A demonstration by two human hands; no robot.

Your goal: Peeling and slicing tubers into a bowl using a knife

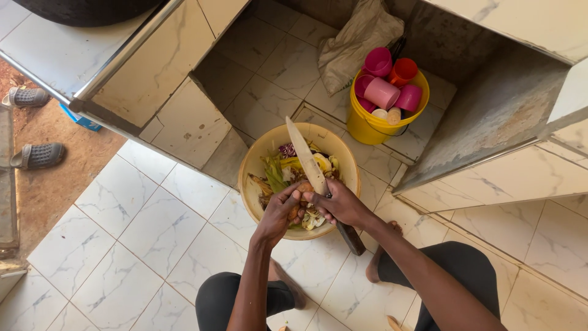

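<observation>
- While the person crouches over the bowl point(257, 160), the two hands meet above it on a small brownish vegetable point(302, 187), perhaps a potato; it is mostly hidden by the fingers, so its kind is hard to tell.
- The left hand point(283, 211) is closed around the vegetable from below, thumb on top.
- The right hand point(340, 203) is wrapped on the dark handle of a knife point(306, 156), thumb near the vegetable; the long pale blade points up and away over the bowl.
- The step in hand looks like peeling: the blade's base lies against the vegetable, directly over the bowl.
- The next stroke would call for a shallow blade angle, the left thumb kept out of the edge's path, and a turn of the vegetable to bring up fresh skin.
- The bowl is tan, stands on the tiled floor point(141, 227) between the person's knees, and holds peels and scraps: green, yellow, white and a bit of purple.
- Beyond it, well apart, a yellow bucket point(367, 129) stands in a tiled recess, filled with pink and red cups point(383, 92).
- A crumpled sack point(358, 37) lies just behind the bucket.
- At the far left, two grey sandals point(37, 154) rest on bare earth.
</observation>
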